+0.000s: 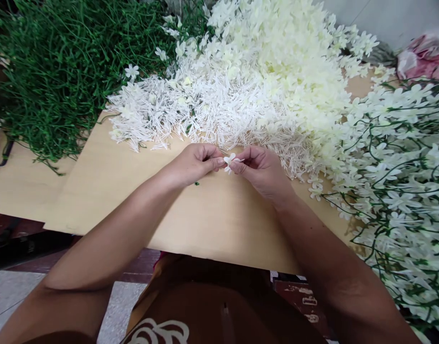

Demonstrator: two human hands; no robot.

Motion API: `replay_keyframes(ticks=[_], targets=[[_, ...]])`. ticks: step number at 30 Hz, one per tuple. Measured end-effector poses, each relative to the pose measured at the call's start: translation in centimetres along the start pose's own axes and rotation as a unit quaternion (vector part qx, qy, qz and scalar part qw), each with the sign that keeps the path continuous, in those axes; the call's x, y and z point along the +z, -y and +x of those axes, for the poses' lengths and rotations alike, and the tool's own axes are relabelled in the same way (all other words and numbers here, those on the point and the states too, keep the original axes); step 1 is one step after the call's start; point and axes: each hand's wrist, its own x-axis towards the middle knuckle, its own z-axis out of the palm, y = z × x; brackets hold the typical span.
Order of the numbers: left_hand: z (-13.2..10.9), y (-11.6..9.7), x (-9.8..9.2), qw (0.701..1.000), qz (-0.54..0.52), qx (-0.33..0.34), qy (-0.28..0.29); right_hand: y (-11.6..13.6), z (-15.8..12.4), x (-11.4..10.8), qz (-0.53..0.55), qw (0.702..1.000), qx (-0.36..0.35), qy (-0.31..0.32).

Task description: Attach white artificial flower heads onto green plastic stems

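A small white artificial flower point(228, 162) is held between my two hands, over the front of the pile. My right hand point(264, 174) is closed, thumb and forefinger pinching the flower from its right side. A thin white piece shows by those fingertips. From the other side my left hand point(200, 165) is closed too, its thumb and finger pinched at the flower's left edge; whatever lies inside that pinch is too small to make out. Just beyond my hands lie many loose white stamen sticks point(212, 105), with cream-white petal flowers point(294, 62) heaped behind them.
Green plastic stems point(69, 62) form a big tangled heap at the left. White flowers on green stems point(402, 205) are piled along the right side. A tan board point(205, 220) covers the work surface. A pink and white bag point(423, 57) sits at the far right.
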Motion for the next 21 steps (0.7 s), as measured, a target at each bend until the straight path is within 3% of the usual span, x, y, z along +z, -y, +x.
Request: replay_keyframes(ticks=[5, 14, 21], targets=[[0.2, -0.3, 0.1, 0.999, 0.010, -0.015, 0.029, 0.1, 0.0, -0.1, -0.051, 0.999, 0.010, 0.009], [0.5, -0.2, 0.8, 0.998, 0.048, -0.025, 0.017, -0.6, 0.1, 0.2, -0.058, 0.998, 0.016, -0.007], [0.7, -0.2, -0.3, 0.997, 0.034, -0.013, 0.067, -0.3, 0.4, 0.1, -0.001, 1.000, 0.012, 0.012]])
